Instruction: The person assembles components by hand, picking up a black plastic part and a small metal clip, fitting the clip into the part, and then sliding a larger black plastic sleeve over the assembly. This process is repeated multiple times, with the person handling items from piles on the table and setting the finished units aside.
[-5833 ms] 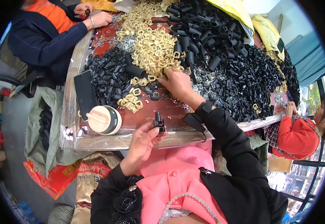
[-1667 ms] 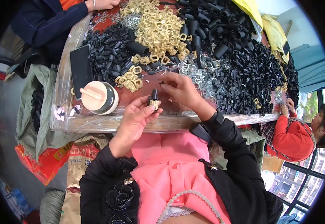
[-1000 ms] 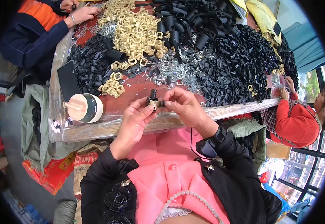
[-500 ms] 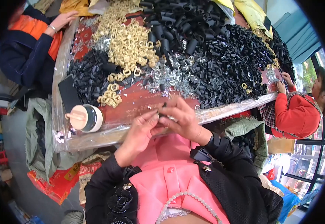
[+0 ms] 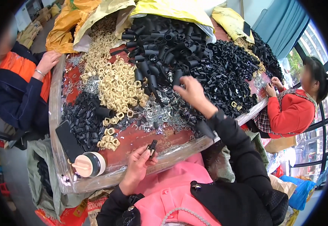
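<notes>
Lettering shows on a tan sack (image 5: 94, 211) below the table (image 5: 130, 148), but the table edge hides its top and the lower rim of the view cuts off the rest, while the marks on a neighbouring red sack (image 5: 64, 217) are too small to make out. The left hand (image 5: 138, 164) pinches a small black part (image 5: 152, 147) near the table's front edge, fingertips partly covering its lower end. The right hand (image 5: 191, 95), thumb and forefinger apart, is right by a black tube (image 5: 178, 77); I cannot tell whether they touch.
</notes>
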Demonstrator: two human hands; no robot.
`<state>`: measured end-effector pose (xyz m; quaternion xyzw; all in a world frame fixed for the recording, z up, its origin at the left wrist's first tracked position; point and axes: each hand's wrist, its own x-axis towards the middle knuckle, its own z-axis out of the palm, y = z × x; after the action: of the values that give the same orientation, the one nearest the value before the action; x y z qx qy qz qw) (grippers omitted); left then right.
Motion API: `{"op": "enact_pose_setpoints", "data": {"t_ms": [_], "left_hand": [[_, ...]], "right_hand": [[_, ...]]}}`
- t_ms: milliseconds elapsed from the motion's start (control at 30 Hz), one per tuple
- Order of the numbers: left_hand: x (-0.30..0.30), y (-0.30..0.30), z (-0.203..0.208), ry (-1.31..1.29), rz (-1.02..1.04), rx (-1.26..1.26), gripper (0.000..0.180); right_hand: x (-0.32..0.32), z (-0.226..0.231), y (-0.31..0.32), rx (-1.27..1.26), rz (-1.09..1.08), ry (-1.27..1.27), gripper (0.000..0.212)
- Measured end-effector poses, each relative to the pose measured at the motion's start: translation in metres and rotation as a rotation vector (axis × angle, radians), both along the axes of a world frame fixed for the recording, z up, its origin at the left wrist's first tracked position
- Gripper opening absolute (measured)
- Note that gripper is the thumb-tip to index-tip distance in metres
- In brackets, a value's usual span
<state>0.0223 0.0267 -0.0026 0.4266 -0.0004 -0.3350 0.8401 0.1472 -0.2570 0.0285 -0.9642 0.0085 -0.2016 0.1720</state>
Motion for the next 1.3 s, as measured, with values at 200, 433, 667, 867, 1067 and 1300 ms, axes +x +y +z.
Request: {"op": "enact_pose_setpoints", "data": {"t_ms": [200, 433, 667, 867, 1067, 1300], "left_hand": [[0.001, -0.006, 0.011, 0.061, 0.037, 0.014, 0.025], [-0.002, -0.001, 0.005, 0.137, 0.111, -0.005, 0.026], [-0.003, -0.005, 0.044, -0.012, 0.052, -0.008, 0.028], [-0.019, -0.001, 0.052, -0.069, 0.003, 0.113, 0.026], [-0.021, -0.001, 0.04, -0.019, 0.068, 0.118, 0.024], [-0.011, -0.002, 0.031, 0.078, -0.019, 0.153, 0.028]], "right_hand": [[0.042, -0.027, 0.0, -0.206, 0.04, 0.017, 0.034], [-0.006, 0.007, 0.019, 0.013, 0.347, -0.029, 0.036], [-0.11, 0.061, 0.066, 0.426, 0.794, 0.244, 0.041], [-0.133, 0.052, 0.076, 0.488, 0.864, 0.302, 0.042], [-0.143, 0.041, 0.082, 0.382, 0.869, 0.261, 0.05], [-0.145, 0.022, 0.087, 0.394, 0.815, 0.235, 0.055]]}}
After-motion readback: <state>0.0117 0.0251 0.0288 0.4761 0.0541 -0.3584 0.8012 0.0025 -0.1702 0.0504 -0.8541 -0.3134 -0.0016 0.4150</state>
